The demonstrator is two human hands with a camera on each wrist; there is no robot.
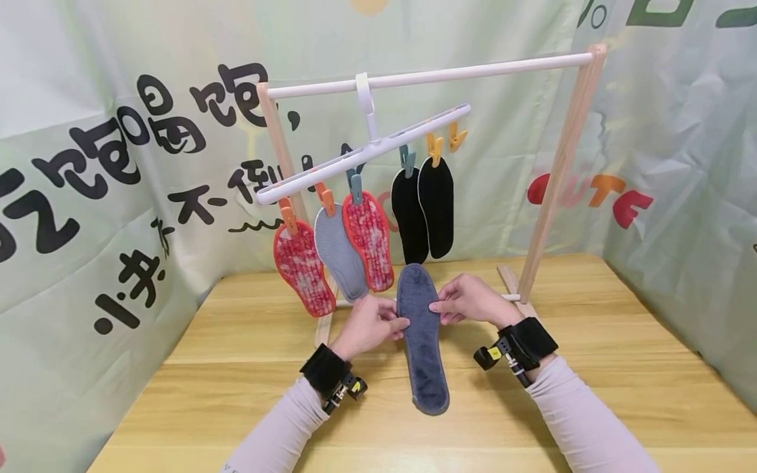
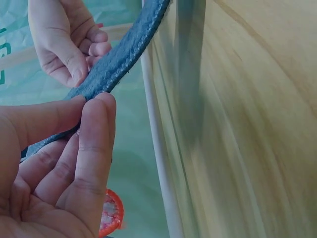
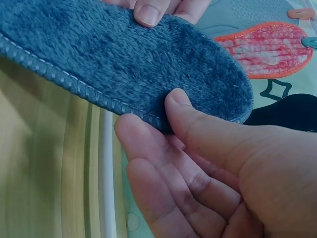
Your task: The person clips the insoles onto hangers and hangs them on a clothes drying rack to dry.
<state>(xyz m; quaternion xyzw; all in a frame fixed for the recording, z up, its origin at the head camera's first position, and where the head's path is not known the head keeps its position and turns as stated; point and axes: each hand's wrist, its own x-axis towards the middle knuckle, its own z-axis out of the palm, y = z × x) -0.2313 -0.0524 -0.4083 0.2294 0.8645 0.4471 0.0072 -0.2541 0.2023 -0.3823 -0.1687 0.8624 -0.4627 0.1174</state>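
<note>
A dark blue-grey fuzzy insole [image 1: 423, 355] with a stitched edge is held up over the table between both hands. My left hand [image 1: 369, 325] pinches its left edge between thumb and fingers. On the opposite edge, my right hand [image 1: 470, 302] pinches it too, the thumb [image 3: 179, 106] lying on the fuzzy face. Behind it, a white hanger [image 1: 378, 148] carries two red-and-white insoles [image 1: 303, 266], a grey insole [image 1: 340, 249] between them, and two black insoles [image 1: 436, 210]. Each hangs from a clothes peg. A yellow peg [image 1: 456, 138] at the hanger's right end holds nothing.
The hanger hooks over the white bar [image 1: 485, 71] of a rack with wooden uprights [image 1: 562, 177]. The rack stands on a wooden table [image 1: 248, 394]. A printed curtain [image 1: 118, 66] surrounds the back and sides. A low white crossbar joins the rack's feet.
</note>
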